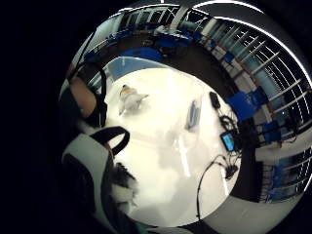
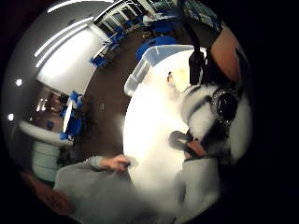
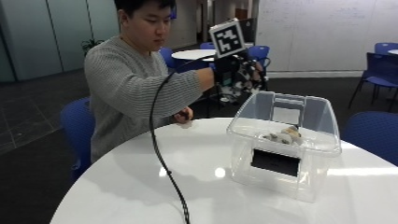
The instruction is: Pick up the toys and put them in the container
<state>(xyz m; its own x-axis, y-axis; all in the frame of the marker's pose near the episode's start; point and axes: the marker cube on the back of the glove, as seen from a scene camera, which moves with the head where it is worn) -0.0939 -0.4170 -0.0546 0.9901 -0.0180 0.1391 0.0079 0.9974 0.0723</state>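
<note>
Outside view: the gloved right hand (image 3: pixel 239 77) is raised beyond the clear container's (image 3: pixel 283 140) far rim, its grip closed around a fluffy white plush toy (image 2: pixel 201 114), mostly hidden. Another toy (image 3: pixel 283 135) lies inside the container. The bare hand (image 3: pixel 182 115) rests at the counter's (image 3: pixel 155 186) far edge.

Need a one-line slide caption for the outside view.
Gloved right hand holds a fluffy toy above the clear container, where another toy already lies.

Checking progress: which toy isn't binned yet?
The fluffy white toy held in the right hand; the tan-and-white one lies in the container.
</note>
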